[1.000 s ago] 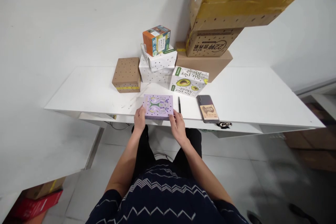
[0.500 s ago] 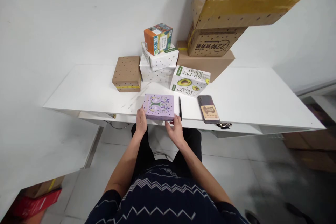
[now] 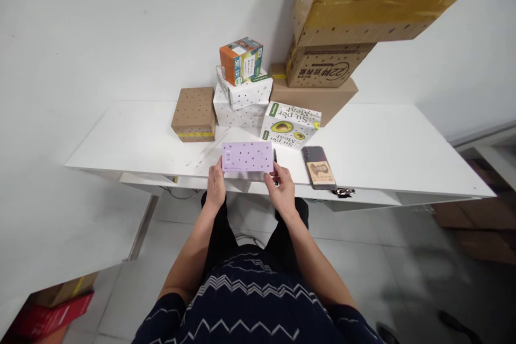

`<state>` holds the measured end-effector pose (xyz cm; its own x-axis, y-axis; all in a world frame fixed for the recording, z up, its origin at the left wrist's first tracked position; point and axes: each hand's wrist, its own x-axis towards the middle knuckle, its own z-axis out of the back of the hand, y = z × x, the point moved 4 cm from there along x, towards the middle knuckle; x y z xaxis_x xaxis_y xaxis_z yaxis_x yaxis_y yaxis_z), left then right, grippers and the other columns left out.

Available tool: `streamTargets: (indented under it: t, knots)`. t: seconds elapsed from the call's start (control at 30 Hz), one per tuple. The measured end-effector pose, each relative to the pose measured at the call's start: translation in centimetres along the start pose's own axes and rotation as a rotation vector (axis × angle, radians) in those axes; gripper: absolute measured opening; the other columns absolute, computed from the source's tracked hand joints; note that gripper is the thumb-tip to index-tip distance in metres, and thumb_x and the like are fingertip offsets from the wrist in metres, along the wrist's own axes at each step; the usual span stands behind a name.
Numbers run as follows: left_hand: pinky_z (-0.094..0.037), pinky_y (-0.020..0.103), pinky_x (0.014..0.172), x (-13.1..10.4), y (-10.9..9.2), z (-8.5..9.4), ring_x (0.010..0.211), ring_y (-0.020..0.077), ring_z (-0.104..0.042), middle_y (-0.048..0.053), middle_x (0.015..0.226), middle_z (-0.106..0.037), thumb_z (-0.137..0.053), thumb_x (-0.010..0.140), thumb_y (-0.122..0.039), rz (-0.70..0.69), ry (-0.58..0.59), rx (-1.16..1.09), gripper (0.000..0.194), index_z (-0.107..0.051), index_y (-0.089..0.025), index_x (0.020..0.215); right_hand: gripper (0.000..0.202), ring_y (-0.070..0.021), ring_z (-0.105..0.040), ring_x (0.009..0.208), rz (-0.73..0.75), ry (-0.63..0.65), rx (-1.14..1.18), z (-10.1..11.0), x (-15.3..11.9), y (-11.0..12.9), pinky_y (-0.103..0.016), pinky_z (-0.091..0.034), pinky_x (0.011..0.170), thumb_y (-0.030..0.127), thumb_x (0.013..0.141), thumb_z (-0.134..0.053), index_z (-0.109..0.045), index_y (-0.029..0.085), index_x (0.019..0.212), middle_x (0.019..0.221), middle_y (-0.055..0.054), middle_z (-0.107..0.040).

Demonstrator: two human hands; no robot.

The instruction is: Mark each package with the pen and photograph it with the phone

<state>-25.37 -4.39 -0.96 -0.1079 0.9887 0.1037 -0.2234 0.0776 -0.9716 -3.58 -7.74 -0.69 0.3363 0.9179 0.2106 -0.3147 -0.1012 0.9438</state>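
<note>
Between my two hands a lilac box (image 3: 250,157) with dark dots is held near the table's front edge, its barcoded side facing me. My left hand (image 3: 216,188) grips the box's left end, and my right hand (image 3: 282,191) holds its lower right corner. A dark pen (image 3: 275,155) lies just behind my right fingers, mostly covered by them. Right of that hand rests a phone (image 3: 318,167) with a picture card on its back. Behind the lilac box stands a white avocado-printed box (image 3: 289,124).
A brown dotted carton (image 3: 194,114) sits on the white table (image 3: 382,145) at left. An orange-and-blue box (image 3: 241,61) tops two white dotted boxes (image 3: 242,113). Large cartons (image 3: 363,5) are stacked at back right. A metal clip (image 3: 344,192) lies at the front edge.
The lilac box has been turned, so its patterned face no longer shows and a dotted side with a barcode does. My right hand has shifted slightly right, over the pen.
</note>
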Motion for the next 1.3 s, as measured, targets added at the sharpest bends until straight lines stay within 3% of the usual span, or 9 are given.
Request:
streamTargets:
  t: [0.2, 0.47, 0.57, 0.67, 0.87, 1.03, 1.3]
  knots:
    - [-0.044, 0.044, 0.101, 0.0, 1.3, -0.1, 0.104, 0.0234, -0.059, 0.011, 0.116, -0.061, -0.023, 0.093, -0.073, -0.014, -0.05, 0.076, 0.072, -0.058, -0.026, 0.136, 0.049, -0.0212, -0.06, 0.093, -0.008, 0.039, -0.023, -0.9, -0.1, -1.3, -0.039, -0.056, 0.078, 0.039, 0.086, -0.058, -0.058, 0.023, 0.132, 0.118, -0.012, -0.058]
    - [-0.035, 0.044, 0.113, 0.1, 1.5, -0.9, 0.131, 0.026, -0.05, 0.012, 0.135, -0.06, -0.022, 0.095, -0.071, 0.027, 0.017, 0.046, 0.072, -0.055, -0.023, 0.138, 0.057, -0.0205, -0.063, 0.088, -0.117, 0.126, 0.02, -2.1, 0.0, -2.9, -0.039, -0.056, 0.076, 0.04, 0.085, -0.056, -0.051, 0.019, 0.138, 0.13, -0.017, -0.056]
    - [-0.036, 0.043, 0.113, -0.1, 1.1, -0.9, 0.132, 0.0263, -0.049, 0.012, 0.136, -0.06, -0.026, 0.095, -0.071, 0.048, 0.011, 0.054, 0.071, -0.056, -0.022, 0.138, 0.059, -0.021, -0.063, 0.083, -0.157, 0.159, -0.001, -2.3, 0.1, -3.3, -0.04, -0.056, 0.074, 0.04, 0.083, -0.057, -0.051, 0.017, 0.138, 0.126, -0.017, -0.058]
    - [-0.038, 0.045, 0.111, 0.0, 0.5, -0.6, 0.127, 0.0269, -0.052, 0.012, 0.132, -0.061, -0.024, 0.095, -0.071, 0.028, -0.015, 0.077, 0.072, -0.056, -0.023, 0.138, 0.056, -0.0222, -0.061, 0.087, -0.103, 0.114, -0.051, -1.8, 0.1, -2.5, -0.04, -0.055, 0.074, 0.04, 0.083, -0.058, -0.056, 0.018, 0.134, 0.112, -0.013, -0.059]
    - [-0.045, 0.046, 0.103, -0.3, -0.2, 0.1, 0.101, 0.0234, -0.058, 0.009, 0.1, -0.06, -0.025, 0.094, -0.072, 0.021, -0.092, 0.118, 0.071, -0.054, -0.028, 0.141, 0.049, -0.0223, -0.058, 0.091, -0.011, 0.035, -0.096, -0.6, 0.5, -0.4, -0.039, -0.053, 0.08, 0.04, 0.084, -0.059, -0.061, 0.025, 0.131, 0.095, -0.006, -0.055]
    - [-0.048, 0.043, 0.098, -0.5, 0.1, 0.0, 0.105, 0.0234, -0.057, 0.01, 0.11, -0.057, -0.028, 0.095, -0.069, 0.084, -0.079, 0.056, 0.067, -0.052, -0.029, 0.143, 0.048, -0.0216, -0.057, 0.089, -0.029, 0.023, -0.046, -0.6, 0.9, -0.5, -0.039, -0.053, 0.08, 0.041, 0.083, -0.061, -0.064, 0.025, 0.128, 0.093, -0.005, -0.053]
    - [-0.049, 0.039, 0.095, -0.1, -0.8, -0.8, 0.103, 0.0209, -0.055, 0.009, 0.106, -0.052, -0.028, 0.094, -0.071, -0.032, -0.046, 0.09, 0.068, -0.066, -0.025, 0.128, 0.047, -0.0214, -0.057, 0.087, -0.009, -0.021, -0.077, -0.9, 1.8, -0.3, -0.04, -0.053, 0.079, 0.043, 0.084, -0.06, -0.067, 0.02, 0.124, 0.096, -0.007, -0.055]
